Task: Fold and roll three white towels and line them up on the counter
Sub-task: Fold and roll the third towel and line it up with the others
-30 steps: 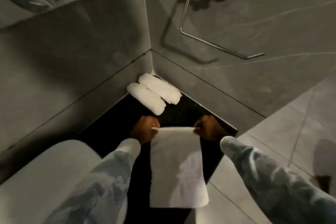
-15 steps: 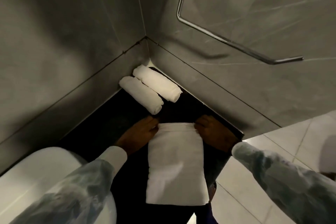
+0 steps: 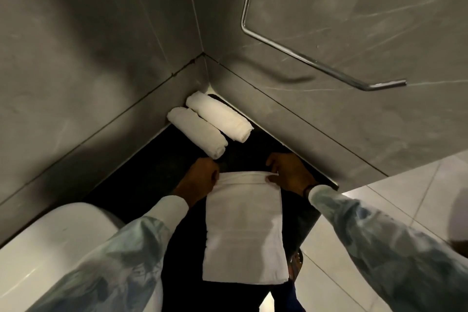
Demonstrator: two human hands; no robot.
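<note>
Two rolled white towels lie side by side in the far corner of the black counter (image 3: pixel 141 175): the left roll (image 3: pixel 197 135) and the right roll (image 3: pixel 220 115), touching along their length. A third white towel (image 3: pixel 244 228), folded into a long strip, lies flat on the counter and hangs over its near edge. My left hand (image 3: pixel 202 180) pinches the strip's far left corner. My right hand (image 3: pixel 288 175) pinches the far right corner, where the far edge is curled over in a small first fold.
Grey tiled walls (image 3: pixel 101 58) meet at the corner behind the rolls. A chrome towel ring (image 3: pixel 304 58) sticks out of the right wall above the counter. A white basin (image 3: pixel 50 248) sits at the near left. Light floor tiles (image 3: pixel 354 273) show at the right.
The strip was held up off the counter, then laid flat. Both hands stayed on its far corners and the far edge has begun to curl toward me. The camera has tilted closer.
</note>
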